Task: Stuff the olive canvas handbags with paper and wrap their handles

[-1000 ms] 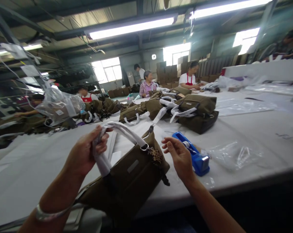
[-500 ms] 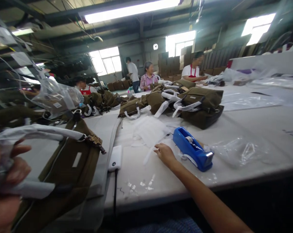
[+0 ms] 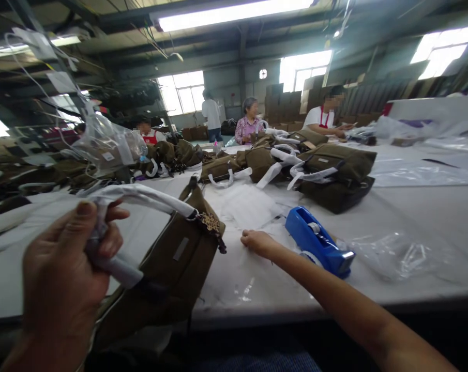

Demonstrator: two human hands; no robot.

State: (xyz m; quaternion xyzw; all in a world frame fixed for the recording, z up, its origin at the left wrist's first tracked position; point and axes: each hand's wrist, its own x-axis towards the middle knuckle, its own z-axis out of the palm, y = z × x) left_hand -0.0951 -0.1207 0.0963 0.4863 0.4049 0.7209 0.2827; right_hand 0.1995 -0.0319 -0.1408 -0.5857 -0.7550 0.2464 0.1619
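Observation:
My left hand point(image 3: 71, 258) is wrapped round the white-covered handle point(image 3: 152, 195) of an olive bag point(image 3: 179, 258), which hangs tilted at the table's front edge. A leopard-print tag point(image 3: 210, 223) dangles from the bag's ring. To the right of the bag, my right hand point(image 3: 257, 243) is closed low over the table, beside white sheets point(image 3: 251, 206); whatever its fingers pinch is too small to make out. A blue tape dispenser point(image 3: 319, 243) stands just right of that hand.
Olive bags with white-wrapped handles point(image 3: 334, 170) are piled at the middle back of the white table point(image 3: 412, 206). Clear plastic point(image 3: 400, 253) lies on the right. A plastic bag point(image 3: 105, 142) hangs at the left post. Several people are across the table.
My left hand has moved right with the bag, which now covers the place where the white power bank showed. The thin white strip by my right hand is no longer visible.

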